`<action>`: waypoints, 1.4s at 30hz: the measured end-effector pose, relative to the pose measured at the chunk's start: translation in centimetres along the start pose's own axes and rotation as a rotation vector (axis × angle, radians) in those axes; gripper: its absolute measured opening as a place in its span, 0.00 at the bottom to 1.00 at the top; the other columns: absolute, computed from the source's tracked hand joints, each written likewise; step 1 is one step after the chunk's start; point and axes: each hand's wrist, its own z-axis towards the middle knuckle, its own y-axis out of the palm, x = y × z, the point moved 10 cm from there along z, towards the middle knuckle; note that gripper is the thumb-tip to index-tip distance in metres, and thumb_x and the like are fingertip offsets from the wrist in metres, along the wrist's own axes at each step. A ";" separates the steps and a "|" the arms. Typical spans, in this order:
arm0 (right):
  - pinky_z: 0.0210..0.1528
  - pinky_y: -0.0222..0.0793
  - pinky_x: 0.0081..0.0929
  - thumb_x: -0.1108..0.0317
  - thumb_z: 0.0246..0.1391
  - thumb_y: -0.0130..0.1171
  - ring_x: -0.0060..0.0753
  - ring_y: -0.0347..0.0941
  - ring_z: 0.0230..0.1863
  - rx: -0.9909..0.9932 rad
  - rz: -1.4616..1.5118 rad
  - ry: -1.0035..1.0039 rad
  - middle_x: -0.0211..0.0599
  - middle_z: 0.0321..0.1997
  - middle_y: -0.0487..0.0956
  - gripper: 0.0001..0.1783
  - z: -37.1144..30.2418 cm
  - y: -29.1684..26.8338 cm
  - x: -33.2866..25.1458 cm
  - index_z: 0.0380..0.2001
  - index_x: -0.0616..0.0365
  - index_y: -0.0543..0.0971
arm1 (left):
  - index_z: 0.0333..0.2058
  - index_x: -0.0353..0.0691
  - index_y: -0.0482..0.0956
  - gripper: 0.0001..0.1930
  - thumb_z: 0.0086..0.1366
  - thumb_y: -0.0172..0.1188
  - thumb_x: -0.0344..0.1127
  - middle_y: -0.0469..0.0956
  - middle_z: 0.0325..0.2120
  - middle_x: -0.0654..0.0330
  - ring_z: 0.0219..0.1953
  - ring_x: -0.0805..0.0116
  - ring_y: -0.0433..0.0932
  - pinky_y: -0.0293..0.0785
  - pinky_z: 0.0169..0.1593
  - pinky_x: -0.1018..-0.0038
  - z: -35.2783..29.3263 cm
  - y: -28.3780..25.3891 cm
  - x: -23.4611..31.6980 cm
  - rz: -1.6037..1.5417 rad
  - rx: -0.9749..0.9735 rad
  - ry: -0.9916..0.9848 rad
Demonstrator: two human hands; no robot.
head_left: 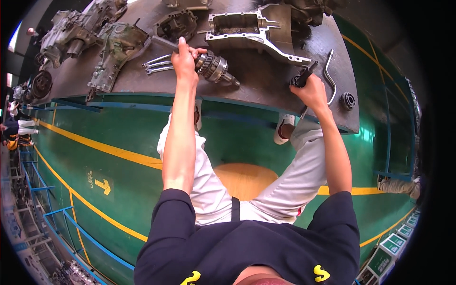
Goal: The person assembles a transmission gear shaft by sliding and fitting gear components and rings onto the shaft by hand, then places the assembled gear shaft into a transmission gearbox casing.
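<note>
My left hand [184, 61] is closed round the plain end of a gear shaft [214, 69]. Bright toothed gears sit along its middle, and its narrow tip points right, low over the metal workbench [259, 78]. On the right, my right hand [311, 91] grips a short dark shaft with a toothed end [303, 76], tilted up to the right. Several wrenches [159, 65] lie beside my left wrist. Near my right hand are a bent metal rod [329, 76] and a round dark gear ring [348, 100] at the bench corner.
An open gearbox housing [237, 26] stands at the back of the bench. More castings, including a greenish gearbox case [114, 54] and a round cover [175, 24], occupy the left. A wooden stool [244, 180] is beneath me. Blue rails [90, 237] border the green floor.
</note>
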 end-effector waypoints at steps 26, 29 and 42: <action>0.44 0.69 0.27 0.63 0.55 0.67 0.23 0.74 0.39 -0.081 1.735 0.195 0.27 0.39 0.80 0.15 -0.5 6.6 -8.4 0.42 0.54 0.77 | 0.20 0.51 0.63 0.19 0.72 0.48 0.47 0.63 0.14 0.69 0.31 0.67 0.76 0.77 0.44 0.65 -3.7 -1.7 0.9 -0.718 0.238 -0.213; 0.45 0.70 0.28 0.62 0.54 0.67 0.23 0.74 0.40 -0.090 1.764 0.163 0.27 0.38 0.80 0.15 -0.2 6.6 -9.0 0.41 0.54 0.77 | 0.23 0.50 0.63 0.18 0.73 0.47 0.48 0.63 0.14 0.67 0.31 0.66 0.76 0.78 0.47 0.62 -4.2 -1.2 1.3 -0.686 0.248 -0.198; 0.45 0.72 0.25 0.69 0.55 0.66 0.24 0.76 0.42 -0.126 1.654 0.071 0.32 0.43 0.80 0.21 -0.2 6.3 -10.2 0.50 0.61 0.75 | 0.20 0.50 0.63 0.20 0.73 0.47 0.47 0.62 0.13 0.68 0.32 0.66 0.76 0.78 0.45 0.64 -5.0 0.2 1.1 -0.674 0.261 -0.215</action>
